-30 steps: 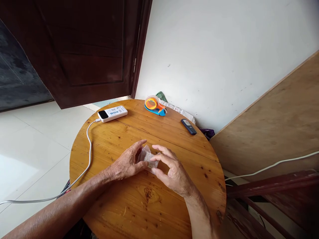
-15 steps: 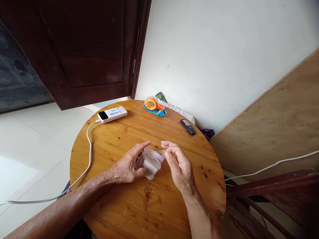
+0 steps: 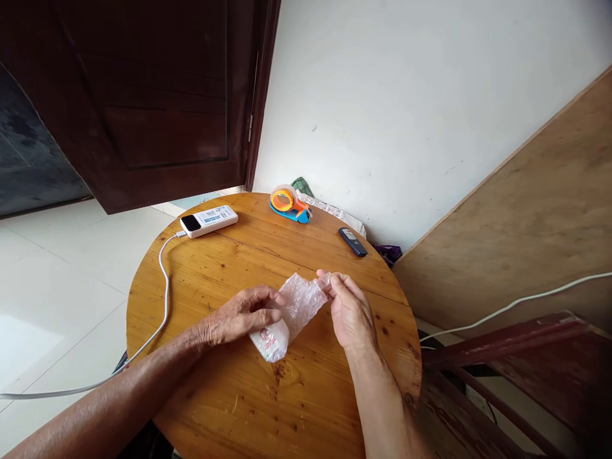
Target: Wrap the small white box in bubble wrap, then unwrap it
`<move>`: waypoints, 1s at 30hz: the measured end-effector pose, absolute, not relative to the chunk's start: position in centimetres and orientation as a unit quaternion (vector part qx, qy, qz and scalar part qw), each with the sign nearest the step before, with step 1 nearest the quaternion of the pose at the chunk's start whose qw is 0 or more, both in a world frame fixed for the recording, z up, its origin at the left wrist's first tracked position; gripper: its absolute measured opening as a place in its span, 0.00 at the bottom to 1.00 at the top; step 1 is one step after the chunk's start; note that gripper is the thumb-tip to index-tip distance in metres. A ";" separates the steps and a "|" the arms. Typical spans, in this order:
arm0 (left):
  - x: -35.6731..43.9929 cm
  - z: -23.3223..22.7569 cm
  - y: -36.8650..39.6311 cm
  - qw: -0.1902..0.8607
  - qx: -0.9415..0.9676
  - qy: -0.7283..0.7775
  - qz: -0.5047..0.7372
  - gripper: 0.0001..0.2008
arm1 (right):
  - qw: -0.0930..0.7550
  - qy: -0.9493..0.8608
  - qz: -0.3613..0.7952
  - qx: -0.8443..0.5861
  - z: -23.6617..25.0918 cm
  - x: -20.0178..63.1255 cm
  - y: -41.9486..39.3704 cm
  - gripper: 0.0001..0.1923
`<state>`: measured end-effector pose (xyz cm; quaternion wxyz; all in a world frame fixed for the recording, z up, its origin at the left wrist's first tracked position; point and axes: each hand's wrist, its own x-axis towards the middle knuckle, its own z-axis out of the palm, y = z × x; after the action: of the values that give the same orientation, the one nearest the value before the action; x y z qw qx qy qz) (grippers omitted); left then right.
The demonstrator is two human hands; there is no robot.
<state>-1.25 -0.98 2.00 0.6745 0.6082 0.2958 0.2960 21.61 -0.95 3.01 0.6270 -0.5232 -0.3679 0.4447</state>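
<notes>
round wooden surface [image 3: 210, 261], reading it as a clock with 12 on the far side. i've got a white packet [image 3: 271, 343] with red print near the middle, partly covered by bubble wrap [image 3: 303, 303]; the wrap spreads from the packet toward 1.

left hand [image 3: 251, 313]: coming in from 8, narrow, holding the packet, thumb across its top, fingers curled by the wrap. some fingertips hidden, can't tell how firm the grip is.

right hand [image 3: 351, 312]: coming in from 5, thumb and index pinched on the clear far end of the wrap, other fingers curled behind.

around us: white device [image 3: 209, 221] with a black end at 11, white cable [image 3: 166, 280] plugged into its 8 o'clock end and running off the edge past 9. orange-and-blue tape dispenser [image 3: 289, 204] at 12. small dark device [image 3: 352, 242] between 1 and 2. all well apart from both hands.
</notes>
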 end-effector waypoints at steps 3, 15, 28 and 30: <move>-1.0 1.6 -0.7 0.698 0.554 0.341 0.298 0.20 | 0.606 -0.343 0.476 -0.537 3.3 21.8 -1.0 0.23; -0.9 1.1 -0.7 0.760 0.468 0.294 0.341 0.18 | 0.508 -0.518 0.393 -0.565 2.0 20.4 -1.4 0.28; -1.1 2.2 -1.2 0.738 0.514 0.267 0.346 0.26 | 0.382 -0.619 0.386 -0.567 3.0 18.0 -3.3 0.20; -1.0 2.5 -1.4 0.778 0.499 0.201 0.325 0.28 | 0.389 -0.623 0.371 -0.568 2.7 17.9 -3.1 0.21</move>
<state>-1.04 -1.41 2.46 0.7777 0.4987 0.2015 0.3253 17.85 -3.07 2.66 0.3886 -0.5680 -0.6234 0.3711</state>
